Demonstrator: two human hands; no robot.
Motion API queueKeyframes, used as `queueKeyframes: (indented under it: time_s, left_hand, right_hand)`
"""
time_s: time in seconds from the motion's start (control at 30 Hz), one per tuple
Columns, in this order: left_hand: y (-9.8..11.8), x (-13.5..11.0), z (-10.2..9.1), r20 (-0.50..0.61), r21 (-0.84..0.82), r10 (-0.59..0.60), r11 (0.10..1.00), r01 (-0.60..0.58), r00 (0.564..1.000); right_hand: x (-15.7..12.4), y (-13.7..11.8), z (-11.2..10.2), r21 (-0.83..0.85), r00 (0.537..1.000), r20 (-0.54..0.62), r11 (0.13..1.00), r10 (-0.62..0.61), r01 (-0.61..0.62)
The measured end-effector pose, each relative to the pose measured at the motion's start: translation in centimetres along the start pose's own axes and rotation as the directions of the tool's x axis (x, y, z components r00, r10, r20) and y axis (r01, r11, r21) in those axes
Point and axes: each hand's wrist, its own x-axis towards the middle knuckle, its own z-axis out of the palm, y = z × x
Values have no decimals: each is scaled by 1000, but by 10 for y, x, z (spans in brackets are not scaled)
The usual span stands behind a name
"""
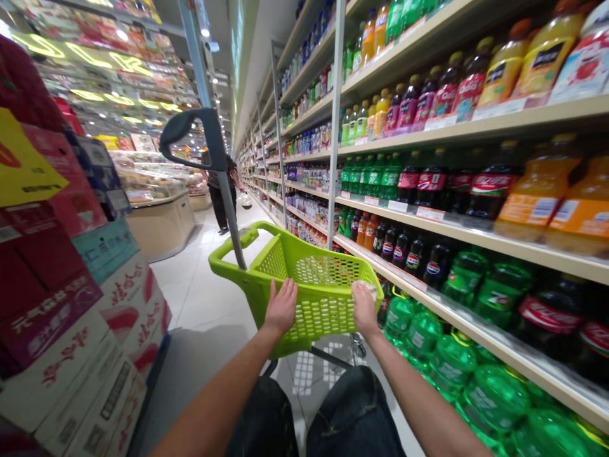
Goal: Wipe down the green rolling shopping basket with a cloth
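A lime-green shopping cart basket (323, 311) with perforated walls stands in front of my knees, its grey handle (219, 143) rising on the left. My left hand (281, 306) lies against the near side of the basket, fingers stretched out toward the rim and holding nothing visible. At the basket's right end, my right hand (364, 306) is closed on a white cloth (373, 290) pressed against the rim. Most of the cloth is hidden by the fingers, so I cannot tell whether it is cloth or tissue. No goods show inside the visible part of the basket.
Shelves of bottled drinks (428, 184) run along the right, with large green bottles (442, 362) at floor level. Stacked drink cartons (109, 304) border the left. Further down the aisle a person (223, 190) stands near a display counter (164, 222).
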Motion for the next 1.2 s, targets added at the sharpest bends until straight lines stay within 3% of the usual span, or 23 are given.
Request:
queueKeyframes:
  time_s: [0.07, 0.13, 0.2, 0.3, 0.37, 0.43, 0.57, 0.67, 0.8, 0.87, 0.97, 1.03, 1.1, 1.2]
  left_hand:
    - [0, -1, -1, 8, -7, 8, 1000, -8, 1000]
    - [-3, -3, -2, 16, -9, 16, 1000, -16, 1000]
    - [-6, -6, -2, 25, -10, 17, 1000, -17, 1000]
    - [-5, -8, -4, 36, -23, 11, 1000, -10, 999]
    - [0, -9, -6, 54, -31, 6, 1000, -4, 999]
    - [4, -10, -8, 67, -28, -2, 1000, 4, 998]
    - [-1, -12, -10, 59, -9, 20, 1000, -19, 998]
    - [-17, -15, -10, 15, 39, -66, 997, 65, 998]
    - [-31, -18, -8, -4, 74, -110, 991, 110, 994]
    - [-30, -19, -7, -6, 60, -77, 995, 77, 997]
    - [-29, -22, -8, -21, 39, -24, 999, 25, 999]
    - [-36, -24, -10, -59, 46, -21, 999, 23, 998]
    - [-48, -28, -10, -115, 65, -62, 995, 69, 991]
    - [-59, -31, -10, -168, 79, -84, 992, 99, 982]
  right_hand:
    - [3, -32, 16, 74, 988, 43, 986, -151, 148]
    - [1, -39, 18, 111, 975, 65, 973, -212, 204]
    - [-3, -16, 8, 87, 987, 61, 985, -152, 146]
    - [-7, 31, -11, -6, 996, -28, 996, 83, -84]
    - [-5, 33, -11, -21, 983, -85, 986, 165, -167]
    - [1, 2, 4, 39, 992, -83, 995, 97, -94]
    - [6, -78, 35, 214, 977, -22, 954, -211, 211]
    - [0, -71, 31, 242, 966, -9, 936, -259, 254]
    - [-4, -37, 19, 175, 991, -106, 980, -79, 97]
    - [0, -57, 27, 187, 992, -105, 978, -69, 88]
    - [12, -115, 46, 258, 980, -27, 946, -197, 197]
    - [18, -137, 51, 292, 959, 8, 918, -282, 268]
    - [17, -127, 47, 296, 958, 6, 915, -288, 273]
    - [7, -82, 34, 255, 986, -55, 952, -159, 168]
